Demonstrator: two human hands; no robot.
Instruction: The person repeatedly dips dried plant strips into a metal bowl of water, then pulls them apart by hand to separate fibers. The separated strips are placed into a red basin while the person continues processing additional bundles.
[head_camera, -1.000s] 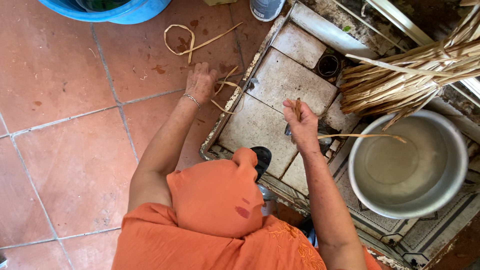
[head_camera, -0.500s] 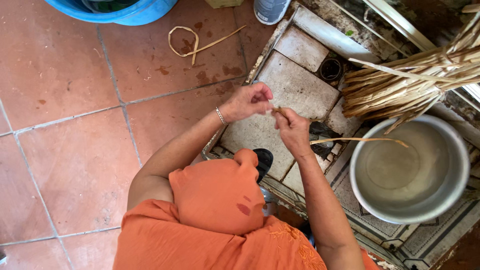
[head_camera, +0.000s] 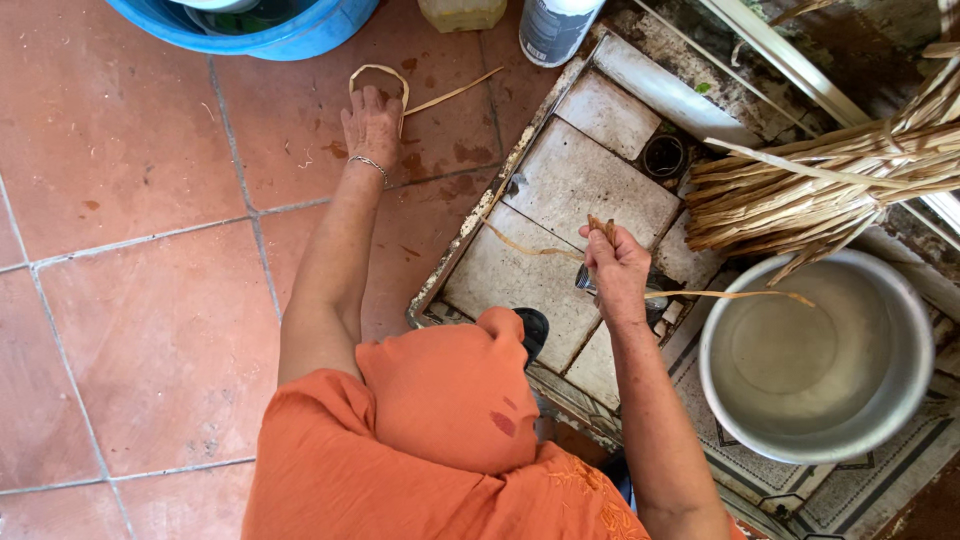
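Seen from above, a person in orange clothing reaches out with both arms over a terracotta tile floor (head_camera: 130, 300). To the person's left the tiles lie open and bare; a blue basin (head_camera: 270, 30) cuts off the top edge. To the right, a raised block of pale worn tiles (head_camera: 570, 180) has a chipped, crumbling edge running diagonally beside the right arm, and beyond it a metal bowl (head_camera: 900, 400) of water sits low and a bundle of dry straw strips (head_camera: 830, 185) lies above it.

The left hand (head_camera: 371, 125) is stretched far forward, palm down and fingers spread flat on a looped straw strip (head_camera: 385, 72) on the floor, not closed around it. The right hand (head_camera: 615, 268) is clenched around a few straw strands (head_camera: 601, 229); one strand trails across the pale tiles, another reaches out over the bowl. The two hands are well apart.
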